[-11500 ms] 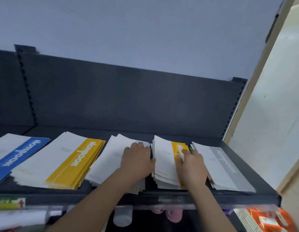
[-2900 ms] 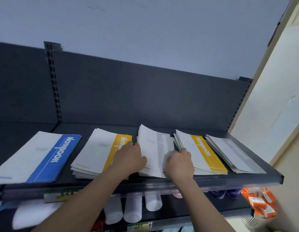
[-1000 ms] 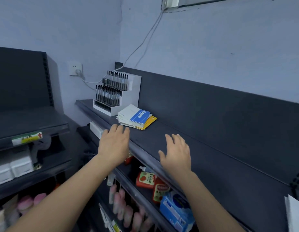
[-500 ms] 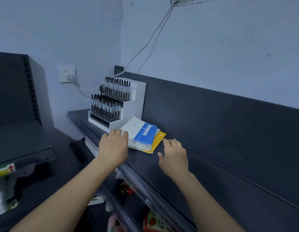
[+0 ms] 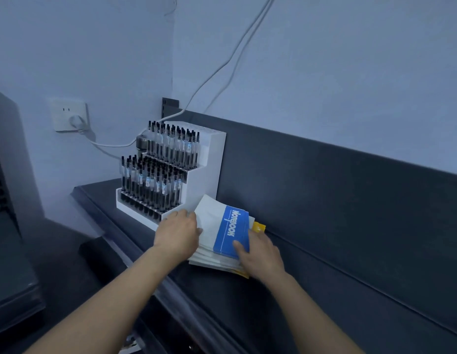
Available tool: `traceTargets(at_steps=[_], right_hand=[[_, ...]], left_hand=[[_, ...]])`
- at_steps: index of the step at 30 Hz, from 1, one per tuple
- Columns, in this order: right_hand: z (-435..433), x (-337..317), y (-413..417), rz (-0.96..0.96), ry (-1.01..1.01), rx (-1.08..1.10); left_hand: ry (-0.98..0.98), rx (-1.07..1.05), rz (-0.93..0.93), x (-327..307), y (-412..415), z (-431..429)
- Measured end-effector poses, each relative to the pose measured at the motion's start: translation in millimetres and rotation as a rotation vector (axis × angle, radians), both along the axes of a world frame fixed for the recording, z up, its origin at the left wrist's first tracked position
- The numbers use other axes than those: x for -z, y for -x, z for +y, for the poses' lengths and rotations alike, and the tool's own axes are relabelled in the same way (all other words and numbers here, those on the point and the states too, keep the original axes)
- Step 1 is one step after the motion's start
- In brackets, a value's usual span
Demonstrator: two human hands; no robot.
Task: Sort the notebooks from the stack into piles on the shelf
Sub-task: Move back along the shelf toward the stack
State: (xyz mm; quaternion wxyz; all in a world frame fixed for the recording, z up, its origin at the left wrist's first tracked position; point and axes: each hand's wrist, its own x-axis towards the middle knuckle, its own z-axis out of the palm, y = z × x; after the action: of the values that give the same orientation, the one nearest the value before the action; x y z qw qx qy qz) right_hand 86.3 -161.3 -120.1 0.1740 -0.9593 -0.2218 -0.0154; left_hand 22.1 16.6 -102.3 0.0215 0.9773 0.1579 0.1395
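The left hand (image 5: 178, 233) lies against the left side of the stack of notebooks (image 5: 217, 247), its fingers bent over that edge and one fingertip on the white cover. The right hand (image 5: 259, 255) takes the opposite side, with its thumb pressed down on the blue band and its other fingers hidden along the right edge. Both hands thus grip the stack between them. This looks like a clamp meant to keep the loose covers square and to lift the whole bundle, not to pick off one book.

The stack sits just to the right of the pen rack (image 5: 171, 172), and its far end is close against the rack's white side wall. It rests flat on the dark shelf (image 5: 273, 302) that also carries the rack. From the rack's right side it stretches toward the shelf's front edge.

The top notebook (image 5: 212, 226) is a long rectangle. Its long axis runs from the front edge back toward the dark back panel (image 5: 324, 200) behind the rack, leaning slightly left toward the rack. The blue band follows that axis down the right side, and the printed word runs along it with its first letter at the far end. A yellow notebook (image 5: 259, 227) pokes out lower down, at the far right corner away from the rack, so the stack is mixed and probably not yet sorted.
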Motion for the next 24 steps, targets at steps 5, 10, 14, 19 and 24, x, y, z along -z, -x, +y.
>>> traceTargets(at_steps=[5,10,14,19,24], right_hand=[[26.0,5.5,-17.2,0.108,-0.006,0.062],[40.6,6.9,-17.1,0.012,-0.016,0.087],[46.4,4.2,-12.9,0.048,-0.114,0.074],[48.6,4.5,-11.5,0.093,-0.245,0.094],[48.3,7.3,-2.2,0.142,-0.299,0.118]], left_hand=[[0.094,0.053,0.022,7.3,-27.5,19.8],[0.240,0.085,0.034,15.4,-42.6,30.6],[0.263,0.069,-0.046,17.8,-45.0,33.3],[0.352,0.026,-0.102,17.1,-43.1,32.1],[0.519,-0.008,-0.114,15.9,-37.7,34.9]])
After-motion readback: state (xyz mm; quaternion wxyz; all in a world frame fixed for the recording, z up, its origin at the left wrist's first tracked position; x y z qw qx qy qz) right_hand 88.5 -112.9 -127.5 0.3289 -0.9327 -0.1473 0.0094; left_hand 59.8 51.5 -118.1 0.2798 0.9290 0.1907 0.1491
